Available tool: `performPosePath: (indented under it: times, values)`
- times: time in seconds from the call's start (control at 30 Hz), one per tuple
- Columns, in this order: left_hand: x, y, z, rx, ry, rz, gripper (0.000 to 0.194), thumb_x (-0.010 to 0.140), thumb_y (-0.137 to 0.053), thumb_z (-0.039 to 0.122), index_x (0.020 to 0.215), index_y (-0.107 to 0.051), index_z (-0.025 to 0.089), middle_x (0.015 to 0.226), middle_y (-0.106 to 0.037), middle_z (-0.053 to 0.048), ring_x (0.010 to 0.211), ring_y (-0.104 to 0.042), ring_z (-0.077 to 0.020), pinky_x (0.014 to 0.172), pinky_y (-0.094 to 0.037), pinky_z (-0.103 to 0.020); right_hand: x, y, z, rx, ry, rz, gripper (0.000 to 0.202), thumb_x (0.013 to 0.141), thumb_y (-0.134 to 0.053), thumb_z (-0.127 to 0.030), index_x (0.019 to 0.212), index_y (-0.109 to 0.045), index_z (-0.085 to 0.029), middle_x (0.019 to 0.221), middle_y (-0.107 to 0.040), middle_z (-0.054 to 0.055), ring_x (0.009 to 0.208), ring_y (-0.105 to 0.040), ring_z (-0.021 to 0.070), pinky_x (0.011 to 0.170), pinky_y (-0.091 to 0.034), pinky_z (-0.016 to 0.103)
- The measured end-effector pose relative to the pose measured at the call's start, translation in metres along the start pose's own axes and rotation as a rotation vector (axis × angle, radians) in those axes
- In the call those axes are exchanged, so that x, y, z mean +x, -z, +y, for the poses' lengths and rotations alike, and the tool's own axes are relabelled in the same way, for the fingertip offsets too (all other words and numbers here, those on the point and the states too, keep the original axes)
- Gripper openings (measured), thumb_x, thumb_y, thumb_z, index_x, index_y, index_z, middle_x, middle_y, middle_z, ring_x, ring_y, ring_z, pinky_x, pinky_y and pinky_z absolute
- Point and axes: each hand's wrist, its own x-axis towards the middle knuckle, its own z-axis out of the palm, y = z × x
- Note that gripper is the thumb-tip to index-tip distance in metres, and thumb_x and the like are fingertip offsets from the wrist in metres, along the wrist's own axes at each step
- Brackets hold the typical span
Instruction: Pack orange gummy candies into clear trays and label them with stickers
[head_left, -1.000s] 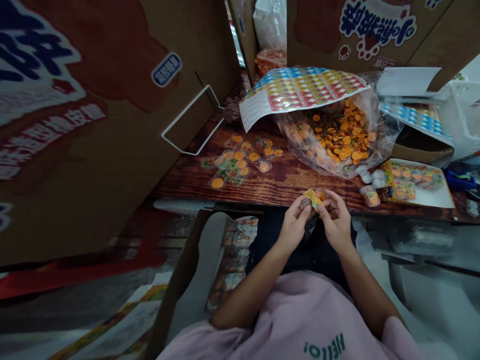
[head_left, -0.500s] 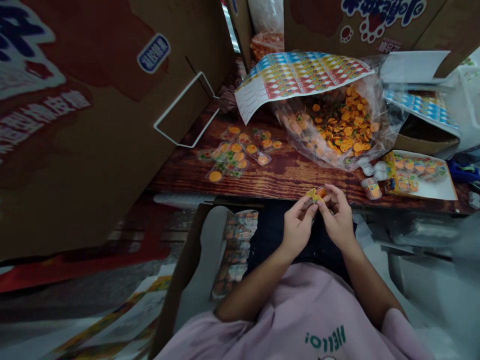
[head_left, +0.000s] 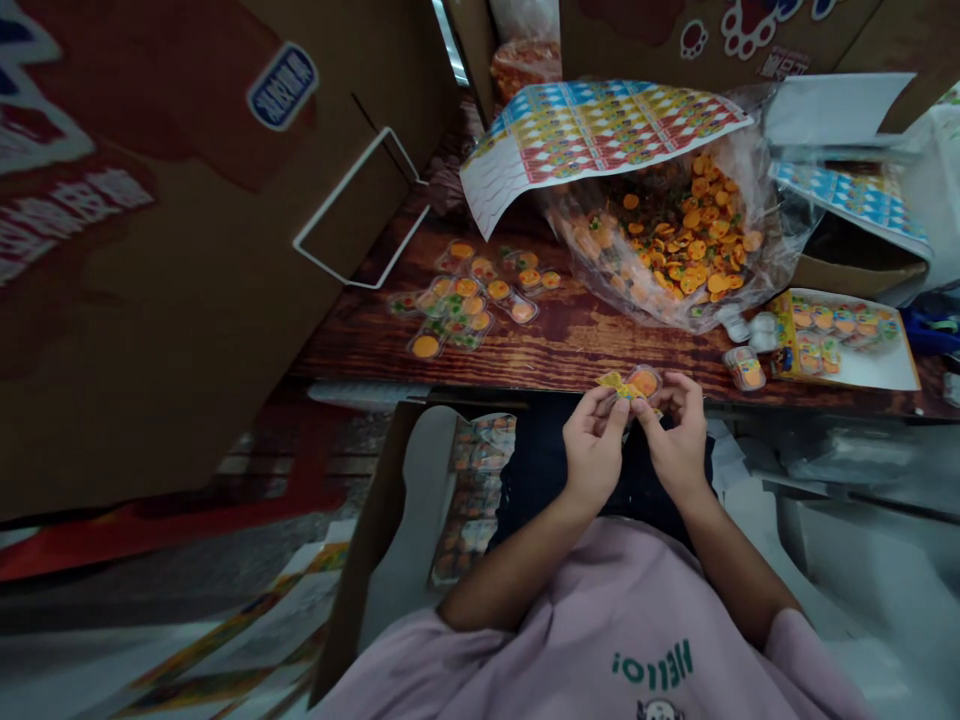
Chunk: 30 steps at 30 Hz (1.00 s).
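Left hand (head_left: 592, 447) and right hand (head_left: 677, 445) pinch the blister pack (head_left: 643, 381) and yellow label (head_left: 613, 381), grip narrow. Best smooth evenly, without creasing.

"HELLO!" — shirt (head_left: 585, 610), "橡皮糖" — carton (head_left: 202, 290)

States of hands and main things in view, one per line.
Left hand: closed on label
Right hand: closed on label
Label: pinched, one end free
Held pack: behind label
Loose packs: scattered
Bag: open, partly covered by sheet
Sheet: curled
Yellow box: open, partly filled
Lower carton: open, loaded
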Motion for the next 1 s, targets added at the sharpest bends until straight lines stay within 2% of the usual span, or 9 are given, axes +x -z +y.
performPosePath:
  times: [0.17, 0.23, 0.33, 0.43, 0.5, 0.57, 0.67, 0.8, 1.0]
  values:
    - [0.000, -0.002, 0.003, -0.097, 0.024, 0.018, 0.040, 0.080, -0.086, 0.047, 0.097, -0.064, 0.018, 0.093, -0.077, -0.004, 0.086, -0.076, -0.0154, 0.080, -0.062, -0.025, -0.002, 0.006, 0.006, 0.231, -0.060, -0.099, 0.028, 0.088, -0.076, -0.043, 0.103, -0.062, -0.023, 0.090, -0.069, 0.001, 0.082, -0.067, 0.0161, 0.078, -0.056, 0.031]
    - [0.000, -0.002, 0.009, -0.088, 0.042, 0.006, 0.043, 0.078, -0.087, 0.046, 0.100, -0.062, 0.018, 0.091, -0.078, -0.004, 0.083, -0.076, -0.0163, 0.077, -0.063, -0.027, 0.002, 0.017, 0.005, 0.185, 0.001, -0.037, 0.026, 0.090, -0.073, -0.042, 0.106, -0.064, -0.023, 0.095, -0.069, 0.003, 0.087, -0.067, 0.0175, 0.084, -0.056, 0.034]
    - [0.002, -0.001, 0.019, -0.035, 0.087, -0.044, 0.051, 0.076, -0.090, 0.040, 0.112, -0.061, 0.019, 0.090, -0.079, -0.004, 0.078, -0.077, -0.0177, 0.074, -0.065, -0.031, 0.018, 0.038, -0.007, -0.021, 0.198, 0.053, 0.026, 0.090, -0.073, -0.038, 0.110, -0.066, -0.023, 0.108, -0.067, 0.006, 0.105, -0.064, 0.0220, 0.098, -0.052, 0.041]
    - [0.002, -0.001, 0.024, 0.065, 0.089, -0.150, 0.040, 0.075, -0.089, 0.037, 0.103, -0.068, 0.016, 0.090, -0.079, -0.006, 0.079, -0.077, -0.0195, 0.074, -0.066, -0.031, 0.041, 0.050, -0.025, -0.142, 0.276, -0.177, 0.021, 0.090, -0.073, -0.039, 0.105, -0.071, -0.023, 0.110, -0.069, 0.008, 0.108, -0.063, 0.0247, 0.098, -0.051, 0.043]
    - [0.002, -0.001, 0.025, 0.140, 0.062, -0.201, 0.031, 0.078, -0.085, 0.036, 0.096, -0.072, 0.016, 0.090, -0.079, -0.007, 0.081, -0.077, -0.0201, 0.072, -0.065, -0.031, 0.055, 0.052, -0.032, -0.084, 0.164, -0.401, 0.024, 0.091, -0.071, -0.045, 0.092, -0.072, -0.021, 0.094, -0.071, 0.006, 0.091, -0.065, 0.0216, 0.082, -0.053, 0.036]
    - [0.002, 0.000, 0.024, 0.222, 0.019, -0.215, 0.023, 0.081, -0.081, 0.034, 0.094, -0.073, 0.016, 0.090, -0.079, -0.006, 0.081, -0.076, -0.0194, 0.072, -0.063, -0.029, 0.064, 0.049, -0.033, 0.012, 0.002, -0.559, 0.035, 0.089, -0.071, -0.053, 0.079, -0.070, -0.019, 0.075, -0.066, 0.001, 0.070, -0.059, 0.0157, 0.065, -0.048, 0.029]
    - [0.003, 0.005, 0.023, 0.363, -0.078, -0.249, 0.013, 0.086, -0.075, 0.029, 0.091, -0.070, 0.017, 0.088, -0.078, -0.004, 0.083, -0.075, -0.0177, 0.075, -0.060, -0.027, 0.066, 0.045, -0.027, 0.105, -0.166, -0.623, 0.044, 0.082, -0.076, -0.059, 0.072, -0.067, -0.017, 0.063, -0.058, -0.003, 0.058, -0.047, 0.0101, 0.055, -0.037, 0.025]
    - [0.004, 0.016, 0.021, 0.529, -0.257, -0.342, 0.004, 0.094, -0.065, 0.023, 0.095, -0.066, 0.020, 0.087, -0.074, -0.003, 0.079, -0.071, -0.0151, 0.074, -0.056, -0.026, 0.052, 0.041, -0.016, 0.226, -0.322, -0.603, 0.043, 0.077, -0.081, -0.057, 0.070, -0.067, -0.017, 0.064, -0.060, -0.003, 0.058, -0.047, 0.0092, 0.058, -0.037, 0.024]
    - [0.013, 0.036, 0.002, 0.682, -0.826, -0.484, 0.012, 0.095, -0.062, 0.013, 0.105, -0.063, 0.021, 0.102, -0.070, -0.008, 0.095, -0.069, -0.0176, 0.083, -0.058, -0.030, 0.031, 0.039, 0.003, 0.418, -0.505, -0.616, 0.038, 0.067, -0.090, -0.047, 0.074, -0.068, -0.018, 0.081, -0.071, -0.001, 0.077, -0.061, 0.0129, 0.077, -0.049, 0.028]
